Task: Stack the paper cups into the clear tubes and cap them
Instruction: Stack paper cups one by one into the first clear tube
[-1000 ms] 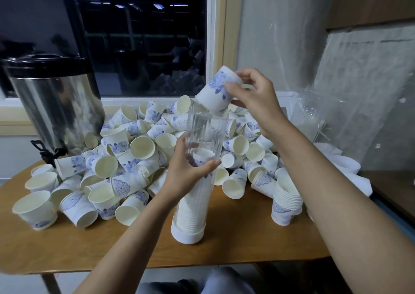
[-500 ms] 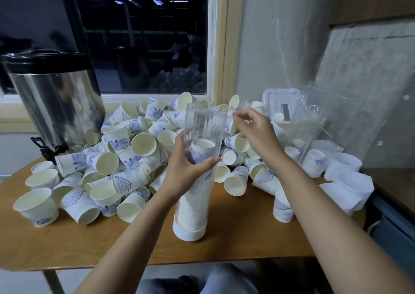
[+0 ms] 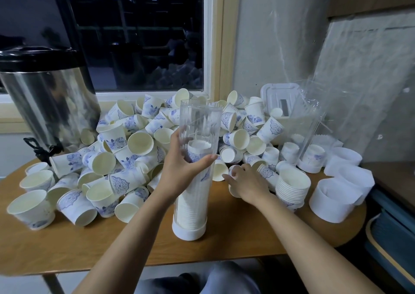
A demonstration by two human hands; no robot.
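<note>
Tabletop (image 3: 67, 244) of pale wood fills the near ground. On it, near the middle, a clear tube (image 3: 199, 123) stands upright with its foot seated in a white cap (image 3: 189, 232). Nested cups (image 3: 190, 208) fill it from the bottom to about half its height, and its mouth is uncovered. The left hand (image 3: 179, 172) grips the tube at that halfway level, thumb across the near side and fingers wrapped round the far side. Just right of the tube, the right hand (image 3: 249, 185) lies low on the table, palm down, its fingers curled round a single cup (image 3: 232, 173) at the near edge of the heap. Right of that hand stands a short stack (image 3: 293, 187) of cups, mouths up, and further right sit several spare caps (image 3: 332, 204). Behind the hands a loose pile of cups (image 3: 139, 141) spreads from left to right. A second tube (image 3: 311, 141) stands at the far right among crumpled plastic wrap (image 3: 332, 109). At the far left is a steel urn (image 3: 49, 105) with a black lid, and behind everything a dark window (image 3: 139, 35).
</note>
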